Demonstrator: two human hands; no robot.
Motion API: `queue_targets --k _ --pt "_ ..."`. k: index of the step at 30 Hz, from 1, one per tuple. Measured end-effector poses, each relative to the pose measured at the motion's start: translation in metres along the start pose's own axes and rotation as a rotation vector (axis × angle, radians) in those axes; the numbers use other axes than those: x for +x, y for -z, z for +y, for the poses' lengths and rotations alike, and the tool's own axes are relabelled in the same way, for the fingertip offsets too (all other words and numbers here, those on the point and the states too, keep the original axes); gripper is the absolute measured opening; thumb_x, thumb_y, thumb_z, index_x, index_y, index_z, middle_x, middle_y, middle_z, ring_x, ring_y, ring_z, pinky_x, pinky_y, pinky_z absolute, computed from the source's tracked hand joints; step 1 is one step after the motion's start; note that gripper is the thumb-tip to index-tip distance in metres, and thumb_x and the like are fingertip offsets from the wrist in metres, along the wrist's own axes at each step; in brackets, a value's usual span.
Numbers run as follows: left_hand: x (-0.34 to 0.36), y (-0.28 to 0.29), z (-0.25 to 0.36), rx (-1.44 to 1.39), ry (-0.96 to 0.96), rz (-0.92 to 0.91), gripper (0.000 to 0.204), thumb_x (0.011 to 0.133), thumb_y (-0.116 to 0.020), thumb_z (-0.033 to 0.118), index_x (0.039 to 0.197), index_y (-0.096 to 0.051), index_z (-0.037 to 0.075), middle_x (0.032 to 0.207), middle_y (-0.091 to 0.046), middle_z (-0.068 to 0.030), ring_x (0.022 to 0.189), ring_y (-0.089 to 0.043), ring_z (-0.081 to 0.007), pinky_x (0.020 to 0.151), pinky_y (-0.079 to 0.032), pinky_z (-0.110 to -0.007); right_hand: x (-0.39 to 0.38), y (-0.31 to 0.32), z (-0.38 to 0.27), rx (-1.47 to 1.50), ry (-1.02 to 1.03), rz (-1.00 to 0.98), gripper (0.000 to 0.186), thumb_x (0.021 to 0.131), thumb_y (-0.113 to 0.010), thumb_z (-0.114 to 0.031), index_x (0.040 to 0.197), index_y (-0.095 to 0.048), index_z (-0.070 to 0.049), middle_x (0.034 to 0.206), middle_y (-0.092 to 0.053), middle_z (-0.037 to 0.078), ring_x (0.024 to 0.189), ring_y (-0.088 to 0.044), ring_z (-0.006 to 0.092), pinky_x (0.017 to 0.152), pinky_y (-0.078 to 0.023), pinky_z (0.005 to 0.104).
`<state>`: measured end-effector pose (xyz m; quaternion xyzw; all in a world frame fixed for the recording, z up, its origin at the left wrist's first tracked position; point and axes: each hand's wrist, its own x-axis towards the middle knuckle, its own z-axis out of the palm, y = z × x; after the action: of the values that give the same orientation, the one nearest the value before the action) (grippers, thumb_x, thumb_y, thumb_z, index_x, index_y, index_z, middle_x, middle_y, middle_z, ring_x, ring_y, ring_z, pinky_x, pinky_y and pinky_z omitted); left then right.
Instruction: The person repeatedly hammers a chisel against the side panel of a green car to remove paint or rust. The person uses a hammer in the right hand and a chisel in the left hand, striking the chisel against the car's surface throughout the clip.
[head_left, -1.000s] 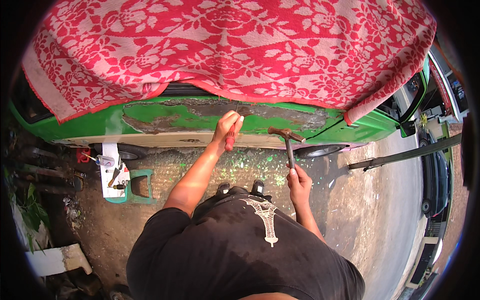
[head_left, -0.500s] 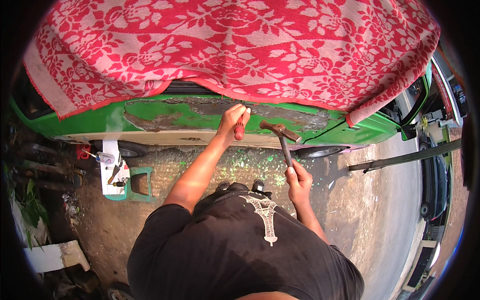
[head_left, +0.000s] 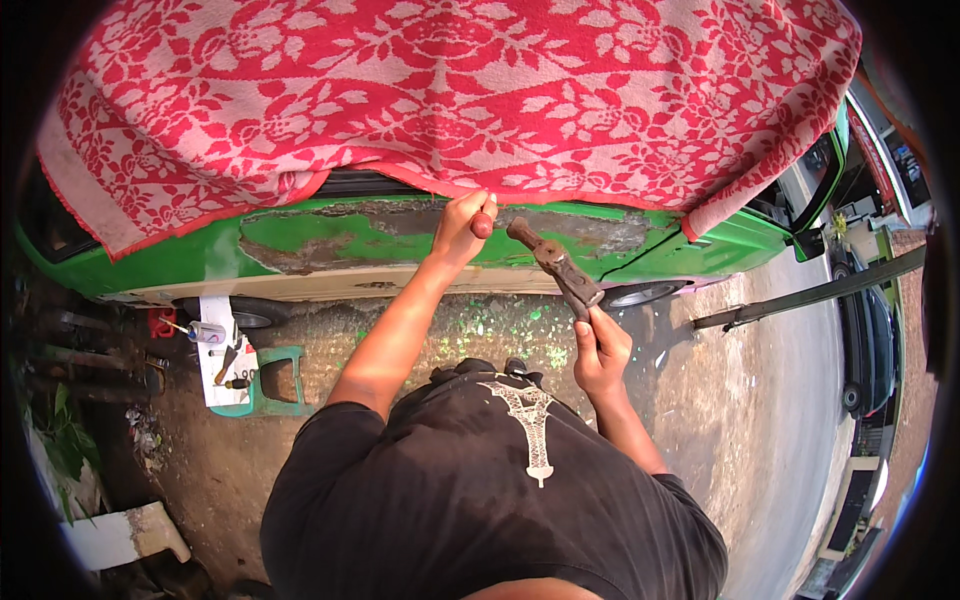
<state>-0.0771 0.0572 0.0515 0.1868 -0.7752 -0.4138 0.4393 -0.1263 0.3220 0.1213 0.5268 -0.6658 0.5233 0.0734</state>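
Observed left hand (head_left: 461,236) closed around a reddish tool handle (head_left: 482,226), before the scraped side panel (head_left: 380,245) of a green vehicle; cannot tell whether tool touches metal. Found right hand (head_left: 603,355) wrapped around the shaft of a hammer (head_left: 560,267), head raised in front of the same panel, apart from the handle. Logged red floral blanket (head_left: 450,110) draped over roof and upper side, covering much of the windows. To the left, noted green stool (head_left: 280,408) bearing a white sheet (head_left: 212,365), with bottle (head_left: 206,332) at its edge; small tools there hard to identify. To the right, noted slanting pole (head_left: 810,302) and dark parked car (head_left: 868,340). Recorded green flakes on the ground. Cannot see the tool's working end, hidden by left hand, nor most of the foreshortened hammer shaft.
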Motion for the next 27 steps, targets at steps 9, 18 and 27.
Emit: queue_targets --k 9,18,27 --pt "0.010 -0.008 -0.005 0.040 0.213 -0.042 0.030 0.096 -0.056 0.021 0.077 -0.050 -0.001 0.067 -0.052 -0.0189 0.060 -0.047 -0.0333 0.061 -0.042 -0.042 0.000 -0.010 0.029 -0.119 -0.128 -0.054 0.023 0.092 -0.061 -0.004 0.114 -0.064 0.003 0.083 -0.066 0.014 0.064 -0.061 0.0210 0.060 -0.048 0.0306" --pt "-0.020 -0.002 -0.017 0.102 0.115 -0.108 0.025 0.093 -0.060 0.018 0.078 -0.051 0.001 0.074 -0.057 -0.0168 0.064 -0.053 -0.0356 0.060 -0.043 -0.043 -0.005 -0.003 0.009 0.234 -0.070 0.255 0.044 0.099 -0.056 -0.034 0.114 -0.062 0.008 0.068 -0.055 0.002 0.055 -0.046 0.0060 0.050 -0.034 0.0211" --pt "-0.063 -0.001 -0.029 0.002 -0.106 0.001 0.018 0.087 -0.069 0.002 0.080 -0.052 -0.001 0.076 -0.052 -0.0119 0.062 -0.050 -0.0253 0.058 -0.044 -0.033 -0.047 0.002 0.054 0.787 -0.676 0.036 0.037 0.093 -0.063 -0.009 0.127 -0.054 0.003 0.074 -0.054 0.001 0.058 -0.049 0.0081 0.051 -0.038 0.0221"
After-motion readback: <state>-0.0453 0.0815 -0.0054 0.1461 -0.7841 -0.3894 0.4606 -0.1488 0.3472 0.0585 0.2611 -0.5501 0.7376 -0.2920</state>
